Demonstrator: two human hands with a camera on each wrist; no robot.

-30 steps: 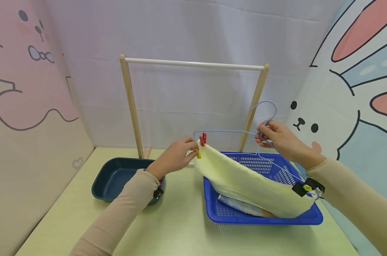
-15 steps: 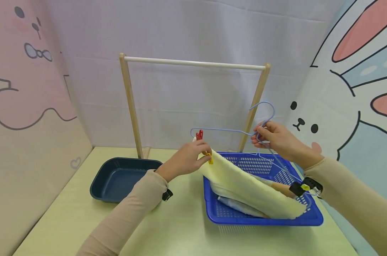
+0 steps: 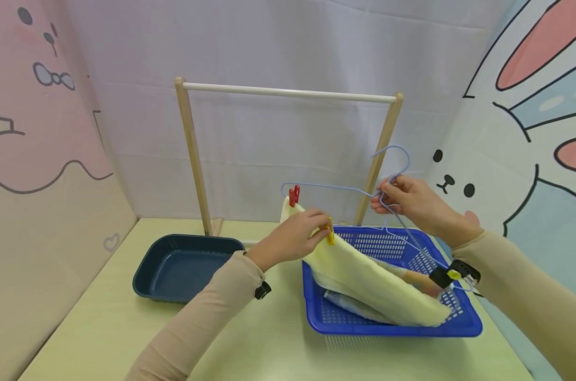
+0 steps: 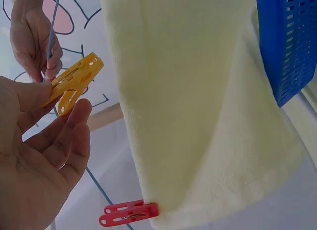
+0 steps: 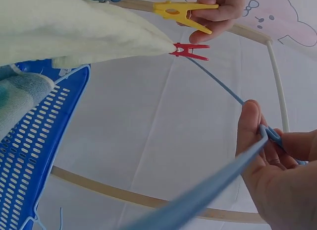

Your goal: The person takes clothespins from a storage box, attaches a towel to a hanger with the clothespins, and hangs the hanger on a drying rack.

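My left hand pinches a yellow clothespin by its handles; the left wrist view shows it apart from the pale yellow towel. My right hand grips a light blue hanger just under its hook. At the hanger's left end a red clothespin clips the towel's corner to the wire. From there the towel slopes down to the right into the blue basket. In the right wrist view a blurred hanger arm runs close to the camera.
Behind the hands stands a rack with wooden legs and a white bar. A dark teal basin sits on the table at left. More cloth and another hanger lie in the basket.
My left hand has moved right along the towel's top edge with the yellow clothespin, past the red one. The hanger's left end has risen slightly; my right hand keeps its grip.
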